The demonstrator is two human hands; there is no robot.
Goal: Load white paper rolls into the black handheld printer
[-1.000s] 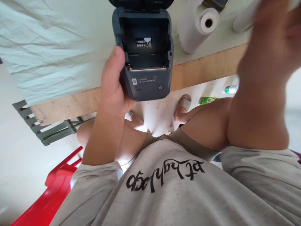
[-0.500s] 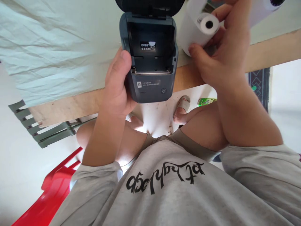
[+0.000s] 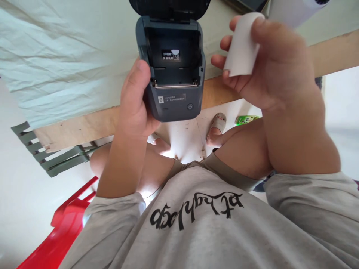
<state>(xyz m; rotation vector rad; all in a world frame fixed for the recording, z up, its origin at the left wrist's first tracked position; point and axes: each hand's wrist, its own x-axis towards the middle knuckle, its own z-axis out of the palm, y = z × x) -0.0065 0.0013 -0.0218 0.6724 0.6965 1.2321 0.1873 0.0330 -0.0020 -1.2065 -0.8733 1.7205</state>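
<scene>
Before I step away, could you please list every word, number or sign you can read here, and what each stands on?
"打印面…" and "安装耗材": on the label inside the printer; the first line's end is unclear.
Bluetooth sign: on the printer's sticker; its small lettering is too blurred.
Power sign: on the round button.
Black script: on the shirt, upside down and too stylised to read surely.
Lettering on the green packet: too blurred.

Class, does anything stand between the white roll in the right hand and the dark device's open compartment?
Only fingertips of the right hand, poking past the white roll toward the dark device; nothing else visible fills the gap. The lid is swung back, off the compartment.
</scene>
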